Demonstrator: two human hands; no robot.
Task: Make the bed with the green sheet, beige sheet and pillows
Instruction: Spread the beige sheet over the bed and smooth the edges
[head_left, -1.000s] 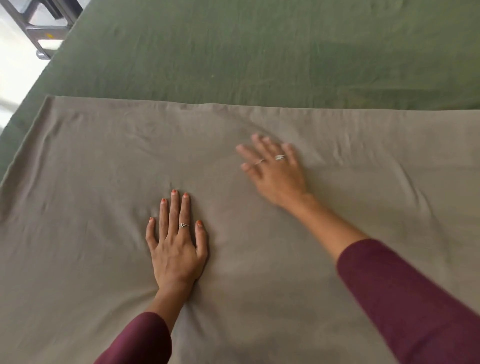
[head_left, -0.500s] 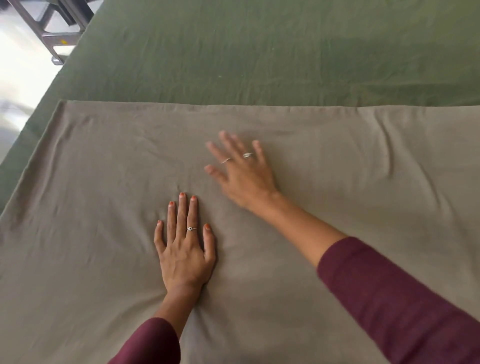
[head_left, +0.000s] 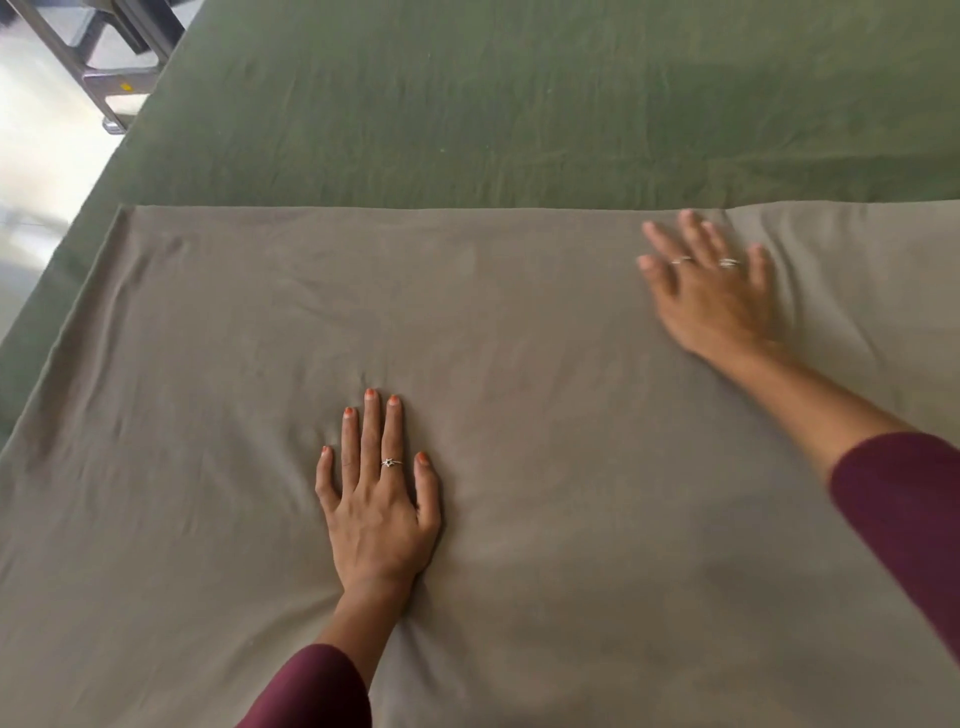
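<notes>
**A:** Head view, the only camera. What lies on the bed?

**B:** Two layers of cloth. A green sheet (head_left: 519, 104) covers the far half of the bed. A beige sheet (head_left: 208, 364) lies over it on the near half, its straight far edge running left to right across the middle of the view. No pillows are in view.

**A:** Where are the hands?

**B:** The left hand (head_left: 376, 499) presses flat on the beige sheet, near and centre, fingers straight and close together, gripping nothing. The right hand (head_left: 719, 296) is far and to the right, just short of the beige sheet's far edge. It is motion-blurred, but its fingers (head_left: 696, 234) look spread and flat on the cloth, also holding nothing. Both arms wear dark red sleeves.

**A:** How will the cloth handle?

**B:** It looks thin, soft and light. Small creases gather around the left wrist and fan out beside the right hand, so it likely slides and bunches easily. Flat palms suit the smoothing; to shift it, I would pinch the far edge or the far-left corner.

**A:** Anything else?

**B:** A metal frame (head_left: 104, 62) stands on pale floor at the far left.
</notes>
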